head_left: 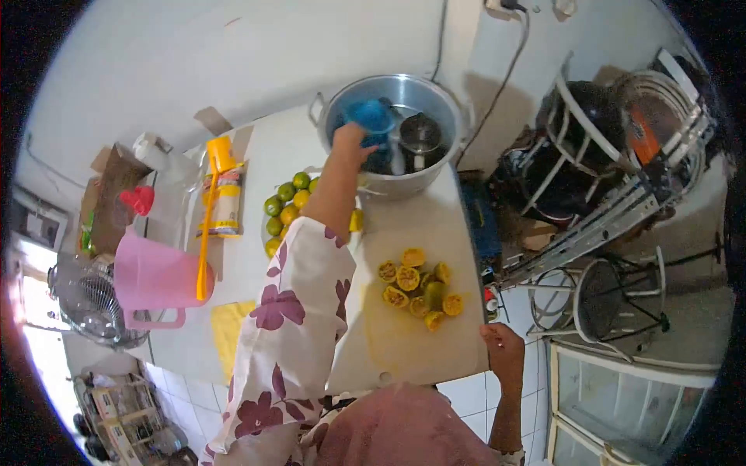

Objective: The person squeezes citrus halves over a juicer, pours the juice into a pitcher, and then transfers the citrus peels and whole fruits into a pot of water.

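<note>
My left hand (pixel 354 141) reaches into a large metal pot (pixel 408 185), its fingers closed on the rim of a blue plastic cup (pixel 371 116). Beside the cup in the pot lies a dark metal mug (pixel 420 133). My right hand (pixel 505 349) is curled at the table's right edge, close to the cutting board's corner; what it holds, if anything, is hidden. Several squeezed orange halves (pixel 407 277) lie piled on the white cutting board (pixel 388 342). Whole green and orange citrus fruits (pixel 286 192) sit together left of the pot, partly behind my left forearm.
On the table's left stand a pink pitcher (pixel 155 272), a long yellow-orange utensil (pixel 205 241), a labelled bag (pixel 227 202) and a cardboard box (pixel 116 186). A yellow cloth (pixel 227 330) lies at the front edge. To the right are a metal rack (pixel 590 225) and a stool (pixel 602 299).
</note>
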Available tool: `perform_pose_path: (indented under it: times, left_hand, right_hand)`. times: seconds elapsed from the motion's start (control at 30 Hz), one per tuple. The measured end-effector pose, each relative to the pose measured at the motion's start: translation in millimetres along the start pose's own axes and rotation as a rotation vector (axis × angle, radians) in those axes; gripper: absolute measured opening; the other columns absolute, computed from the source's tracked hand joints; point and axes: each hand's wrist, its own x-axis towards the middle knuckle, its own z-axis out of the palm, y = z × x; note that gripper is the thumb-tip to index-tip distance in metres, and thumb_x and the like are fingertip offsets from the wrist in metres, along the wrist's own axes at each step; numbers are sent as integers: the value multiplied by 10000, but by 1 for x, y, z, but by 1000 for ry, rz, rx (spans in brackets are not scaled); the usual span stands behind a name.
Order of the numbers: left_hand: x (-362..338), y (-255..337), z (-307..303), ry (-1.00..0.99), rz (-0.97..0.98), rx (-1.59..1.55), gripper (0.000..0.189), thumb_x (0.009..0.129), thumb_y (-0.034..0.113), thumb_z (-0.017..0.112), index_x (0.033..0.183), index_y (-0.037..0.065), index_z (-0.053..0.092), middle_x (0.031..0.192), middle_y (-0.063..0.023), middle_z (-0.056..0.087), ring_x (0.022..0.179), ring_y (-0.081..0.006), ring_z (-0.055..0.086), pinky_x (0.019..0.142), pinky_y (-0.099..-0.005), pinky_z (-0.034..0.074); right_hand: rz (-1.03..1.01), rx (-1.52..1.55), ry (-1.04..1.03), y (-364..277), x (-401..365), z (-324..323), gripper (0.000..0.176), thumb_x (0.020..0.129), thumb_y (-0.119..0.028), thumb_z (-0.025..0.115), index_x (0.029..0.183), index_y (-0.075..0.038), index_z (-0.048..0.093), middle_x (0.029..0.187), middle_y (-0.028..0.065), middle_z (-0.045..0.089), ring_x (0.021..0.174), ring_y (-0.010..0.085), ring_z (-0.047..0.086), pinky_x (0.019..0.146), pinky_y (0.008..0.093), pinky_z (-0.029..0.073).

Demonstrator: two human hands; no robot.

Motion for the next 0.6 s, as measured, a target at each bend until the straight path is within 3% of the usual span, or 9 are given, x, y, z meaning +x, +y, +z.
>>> perform_pose_path:
  times: [0.03,0.07,0.1,0.13,0.17,0.23,0.37,0.43,0.6]
  left_hand:
    - [7,-3,-10,-120,257,527,375,788,292,707,1052,35,633,968,-149,641,907,-304,621,811,-357,521]
    - [14,-6,-19,-174,333,592,378,784,306,717,1041,38,642,959,-147,646,908,-304,621,824,-357,517]
    - [9,-7,-31,-211,361,482,382,781,320,727,1030,41,651,950,-145,650,909,-303,621,837,-357,513]
    - [-86,63,-14,-160,-128,-318,443,818,259,701,1182,34,584,1138,-100,610,1025,-252,594,880,-338,497]
    - [-138,86,-23,-327,53,-348,417,917,206,573,1276,8,498,1132,-141,577,1035,-243,573,875,-309,495]
    - [-226,110,-66,-423,191,-123,422,919,224,582,1277,10,518,1198,-113,580,1079,-203,567,925,-309,472]
    - [-311,28,-196,-105,167,228,247,920,95,545,1132,2,630,1099,-79,647,1058,-165,582,930,-292,450]
    - [-342,-45,-269,146,87,380,210,887,54,565,1077,5,639,1044,-80,658,1010,-166,597,903,-299,457]
    - [-381,-128,-378,591,145,717,274,848,15,573,1121,11,596,1118,-131,615,1060,-246,569,896,-368,455]
  right_hand:
    - [-18,-30,-11,-9,0,2,215,898,-214,613,964,-14,657,898,134,674,795,245,658,722,351,514]
    - [-31,-27,-41,-10,0,11,215,898,-214,613,964,-14,657,898,134,674,795,245,658,722,351,514]
    - [-90,6,-48,-11,-1,21,214,896,-211,608,963,-14,655,908,137,669,802,259,653,724,360,513]
    - [-150,39,-54,-11,0,32,213,895,-209,602,963,-14,652,918,140,663,808,273,648,726,368,511]
    - [-285,-13,-117,-9,2,47,186,891,-185,584,951,-21,649,950,151,654,845,318,631,761,398,502]
    - [-307,-84,-278,-45,-7,79,190,895,-181,557,959,-24,644,966,163,648,896,353,608,807,429,484]
    - [-566,31,-606,-97,-23,154,235,920,-205,500,983,-27,640,977,179,635,983,348,579,849,460,463]
    - [-798,-88,-610,-100,-16,210,167,876,-155,591,906,6,618,916,170,603,881,358,577,782,447,472]
    - [-871,-183,-198,-120,3,314,252,828,-136,619,1014,9,530,1006,222,545,936,388,539,820,474,452]
